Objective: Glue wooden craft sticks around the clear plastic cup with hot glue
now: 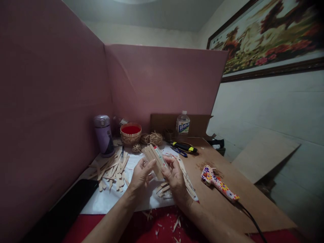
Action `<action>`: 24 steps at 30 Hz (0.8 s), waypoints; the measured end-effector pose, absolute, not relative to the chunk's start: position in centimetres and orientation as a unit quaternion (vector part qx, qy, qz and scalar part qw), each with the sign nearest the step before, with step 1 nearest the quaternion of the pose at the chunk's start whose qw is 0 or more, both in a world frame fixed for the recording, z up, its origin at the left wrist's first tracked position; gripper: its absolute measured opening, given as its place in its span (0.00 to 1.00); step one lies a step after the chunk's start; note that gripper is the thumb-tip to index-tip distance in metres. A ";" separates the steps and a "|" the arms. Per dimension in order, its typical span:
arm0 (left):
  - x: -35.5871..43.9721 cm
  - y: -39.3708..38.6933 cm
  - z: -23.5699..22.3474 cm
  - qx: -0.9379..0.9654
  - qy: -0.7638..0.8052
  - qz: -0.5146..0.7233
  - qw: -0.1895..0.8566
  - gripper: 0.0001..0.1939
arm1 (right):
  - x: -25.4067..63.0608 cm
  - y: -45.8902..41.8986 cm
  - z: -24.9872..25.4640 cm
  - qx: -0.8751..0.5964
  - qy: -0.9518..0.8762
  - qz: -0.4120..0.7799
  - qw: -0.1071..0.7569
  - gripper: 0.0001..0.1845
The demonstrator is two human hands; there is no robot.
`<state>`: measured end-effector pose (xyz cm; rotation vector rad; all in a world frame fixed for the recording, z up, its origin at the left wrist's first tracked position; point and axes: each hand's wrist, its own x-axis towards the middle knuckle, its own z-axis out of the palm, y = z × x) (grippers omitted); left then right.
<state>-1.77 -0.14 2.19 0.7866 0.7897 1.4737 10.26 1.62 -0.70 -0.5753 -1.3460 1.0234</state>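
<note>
Both my hands hold a small white carton with red and green print, its near face covered by a row of flat craft sticks [153,158]. My left hand [142,173] grips it from the left, thumb laid across the sticks. On the other side, my right hand [174,173] has its fingers closed on the carton's right edge. The carton tilts above a white sheet [149,199]. A heap of loose craft sticks [115,170] lies left of my hands. More sticks [164,189] lie beneath and beside my right hand, which partly hides them.
A flower-patterned glue gun [219,185] with a black cord rests on cardboard at right. Behind stand a purple flask [103,136], a red-lined bowl [131,138], twine [153,138] and a plastic bottle [183,125]. A yellow-black utility knife [184,147] lies nearby. Wood slivers litter the red cloth [162,226].
</note>
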 end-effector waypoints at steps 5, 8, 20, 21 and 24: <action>-1.3 -0.7 2.4 0.319 0.313 0.626 0.639 0.33 | 10.1 1.3 -0.6 -0.257 -0.563 0.480 0.621 0.18; -1.6 -0.8 2.6 0.320 0.322 0.621 0.639 0.31 | 10.2 1.2 -0.7 -0.277 -0.574 0.477 0.606 0.18; -2.2 -0.4 2.0 0.433 0.337 0.486 0.680 0.26 | 12.0 3.1 1.2 -0.287 -0.565 0.462 0.621 0.15; -2.1 -0.4 1.9 0.435 0.337 0.484 0.681 0.26 | 12.1 3.1 1.4 -0.280 -0.566 0.465 0.620 0.15; -2.0 -0.4 1.8 0.436 0.334 0.487 0.679 0.27 | 12.1 3.3 1.4 -0.281 -0.564 0.470 0.619 0.15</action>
